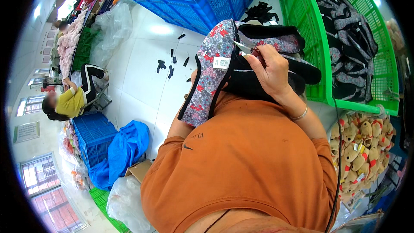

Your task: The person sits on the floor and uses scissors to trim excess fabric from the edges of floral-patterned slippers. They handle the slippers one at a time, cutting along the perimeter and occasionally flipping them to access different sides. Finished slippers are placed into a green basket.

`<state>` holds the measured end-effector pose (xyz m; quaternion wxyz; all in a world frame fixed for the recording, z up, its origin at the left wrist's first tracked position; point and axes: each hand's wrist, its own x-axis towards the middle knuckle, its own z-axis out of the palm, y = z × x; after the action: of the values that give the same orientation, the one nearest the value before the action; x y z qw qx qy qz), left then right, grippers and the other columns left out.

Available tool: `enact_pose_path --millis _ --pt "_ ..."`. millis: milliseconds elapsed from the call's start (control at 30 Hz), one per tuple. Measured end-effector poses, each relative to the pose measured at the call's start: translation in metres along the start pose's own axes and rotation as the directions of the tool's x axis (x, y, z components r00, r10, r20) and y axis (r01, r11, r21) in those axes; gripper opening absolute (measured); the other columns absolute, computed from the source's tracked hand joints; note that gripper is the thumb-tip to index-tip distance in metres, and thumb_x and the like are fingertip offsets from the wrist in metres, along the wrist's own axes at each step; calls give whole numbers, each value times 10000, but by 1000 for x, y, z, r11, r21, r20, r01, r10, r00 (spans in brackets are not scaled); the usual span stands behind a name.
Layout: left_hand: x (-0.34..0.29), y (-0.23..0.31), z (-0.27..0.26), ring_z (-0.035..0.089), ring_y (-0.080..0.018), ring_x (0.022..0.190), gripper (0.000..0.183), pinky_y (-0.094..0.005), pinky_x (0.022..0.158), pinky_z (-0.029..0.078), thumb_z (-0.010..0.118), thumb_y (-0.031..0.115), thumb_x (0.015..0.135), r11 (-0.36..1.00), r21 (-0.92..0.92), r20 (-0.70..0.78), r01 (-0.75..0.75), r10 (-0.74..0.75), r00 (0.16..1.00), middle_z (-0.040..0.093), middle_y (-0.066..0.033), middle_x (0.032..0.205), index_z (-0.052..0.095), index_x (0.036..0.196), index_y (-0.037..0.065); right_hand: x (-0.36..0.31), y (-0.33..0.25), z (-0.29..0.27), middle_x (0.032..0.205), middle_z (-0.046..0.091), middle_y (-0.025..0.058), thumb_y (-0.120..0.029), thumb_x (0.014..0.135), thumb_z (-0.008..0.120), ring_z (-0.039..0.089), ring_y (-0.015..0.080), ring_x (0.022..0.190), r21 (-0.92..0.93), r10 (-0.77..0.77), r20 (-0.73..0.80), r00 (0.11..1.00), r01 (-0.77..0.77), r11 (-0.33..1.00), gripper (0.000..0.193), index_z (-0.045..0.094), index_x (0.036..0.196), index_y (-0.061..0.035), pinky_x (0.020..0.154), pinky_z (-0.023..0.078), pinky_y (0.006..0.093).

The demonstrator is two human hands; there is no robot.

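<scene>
A grey slipper with red flowers, black edging and a small white label (206, 67) stands in front of me, its sole side or upper turned up. My left hand (193, 77) is behind it and holds it; most of the fingers are hidden. My right hand (271, 67) is closed around a small pair of thread snips, whose silver blades (242, 47) point at the slipper's black edge. Under and beyond my right hand lie more floral slippers with black linings (278, 43), against my lap.
A blue crate (172, 11) stands ahead and a green crate (310, 30) of similar slippers on the right. Black scraps (161, 65) litter the floor. Plush toys (360, 146) lie at lower right. A seated person in yellow (75, 99) is at left, near another blue crate (95, 140).
</scene>
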<state>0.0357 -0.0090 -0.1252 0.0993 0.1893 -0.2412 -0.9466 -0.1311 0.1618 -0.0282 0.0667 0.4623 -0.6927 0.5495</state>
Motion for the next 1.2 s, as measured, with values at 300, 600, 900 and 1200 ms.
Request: enact_pose_path --millis 300,600,900,1200 --pt "-9 1 24 603 -315 910 628 -406 759 523 489 461 871 986 131 27 -100 97 995 568 -211 1108 444 1262 -28 5 -2 2 666 542 90 -296 813 673 543 254 546 -66 -2 -19 1000 1 998 283 573 759 -37 469 417 328" --pt "-22 2 42 570 -216 1070 674 -331 898 485 583 413 829 955 255 59 -150 140 988 528 -141 1254 385 1341 21 5 13 2 645 576 120 -238 886 588 553 258 549 135 265 21 964 -265 955 244 629 782 -20 503 417 332" --pt "-20 3 58 542 -228 1117 633 -348 941 459 562 356 858 959 208 149 -194 165 975 507 -152 1276 366 1346 3 6 -6 -7 616 475 37 -176 805 699 417 95 531 295 128 183 975 -178 939 198 589 780 -14 490 354 243" --pt "-4 -3 -21 592 -217 1007 495 -344 851 502 538 217 837 952 204 66 -227 218 974 575 -166 1136 455 1240 -58 22 35 -23 612 427 -75 -144 865 642 348 12 561 491 370 -79 926 -287 822 160 589 788 -15 486 277 192"
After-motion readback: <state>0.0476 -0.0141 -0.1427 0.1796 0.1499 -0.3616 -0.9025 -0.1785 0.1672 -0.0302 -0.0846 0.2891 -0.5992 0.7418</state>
